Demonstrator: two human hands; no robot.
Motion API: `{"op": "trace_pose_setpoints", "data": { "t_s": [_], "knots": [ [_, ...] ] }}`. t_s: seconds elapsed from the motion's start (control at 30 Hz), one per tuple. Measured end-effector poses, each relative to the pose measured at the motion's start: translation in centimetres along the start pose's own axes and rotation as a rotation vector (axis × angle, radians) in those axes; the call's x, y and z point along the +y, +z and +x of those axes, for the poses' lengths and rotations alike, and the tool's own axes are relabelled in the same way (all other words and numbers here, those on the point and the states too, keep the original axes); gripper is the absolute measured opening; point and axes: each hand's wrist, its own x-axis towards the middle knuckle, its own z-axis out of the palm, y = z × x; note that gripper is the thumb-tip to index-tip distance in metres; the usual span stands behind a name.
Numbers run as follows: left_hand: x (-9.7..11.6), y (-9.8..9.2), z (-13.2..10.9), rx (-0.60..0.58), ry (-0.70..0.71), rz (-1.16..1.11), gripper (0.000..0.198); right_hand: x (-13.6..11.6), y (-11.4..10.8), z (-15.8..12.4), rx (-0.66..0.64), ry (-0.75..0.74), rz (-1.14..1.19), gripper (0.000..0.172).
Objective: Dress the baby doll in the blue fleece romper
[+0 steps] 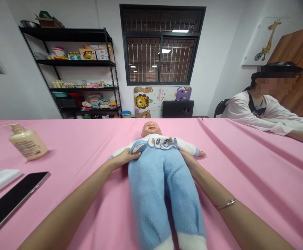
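A baby doll [158, 180] lies on its back on the pink cloth, its head pointing away from me. It wears a white top and fluffy blue trousers with white cuffs. My left hand [125, 159] rests on the doll's waist and holds its blue waistband. My right hand [189, 159] grips the doll's other side, just below its white sleeve, with the fingers partly hidden behind the body.
On the pink-covered table [245, 163] to the left stand a pump bottle [27, 142], a white box [0, 182] and a black smartphone [13, 203]. A seated person [260, 111] leans on the far right. A black shelf [68, 69] holds baby goods behind.
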Motion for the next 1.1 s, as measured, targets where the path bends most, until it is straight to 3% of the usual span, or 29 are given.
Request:
{"op": "trace_pose_setpoints", "data": {
  "t_s": [0.1,0.17,0.27,0.37,0.47,0.57,0.73,0.9,1.1],
  "knots": [
    [0.3,-1.2,-0.1,-0.127,0.006,0.098,0.043,-1.3,-0.7,0.1,0.023,0.006,0.059,0.029],
    [0.2,-1.8,-0.2,-0.134,0.015,0.019,0.042,-2.2,-1.1,0.0,0.012,0.001,0.124,0.022],
    [-0.3,-2.0,0.0,0.014,0.083,-0.159,0.044,-2.9,-1.5,-0.4,-0.101,-0.006,0.19,0.023],
    [-0.7,-1.4,0.4,0.113,0.154,-0.219,0.037,-2.6,-2.1,-0.7,-0.208,0.031,-0.01,0.033],
    [-0.7,-0.7,0.5,0.137,0.175,-0.14,0.038,-2.0,-3.0,-0.8,-0.361,0.118,-0.256,0.033],
    [-0.5,-0.3,0.6,0.171,0.228,0.035,0.04,-2.2,-3.5,-0.9,-0.481,0.112,-0.272,0.03],
    [-0.8,0.1,1.0,0.186,0.264,0.211,0.039,-3.1,-1.9,-0.9,-0.254,-0.1,-0.082,0.032],
    [-1.2,0.3,1.2,0.217,0.278,0.23,0.036,-2.5,-0.4,-0.6,-0.062,-0.255,-0.348,0.026],
    [0.0,1.0,0.5,0.167,0.297,0.169,0.041,-2.2,-1.0,-0.4,0.006,-0.242,-0.549,0.022]
  ]
}}
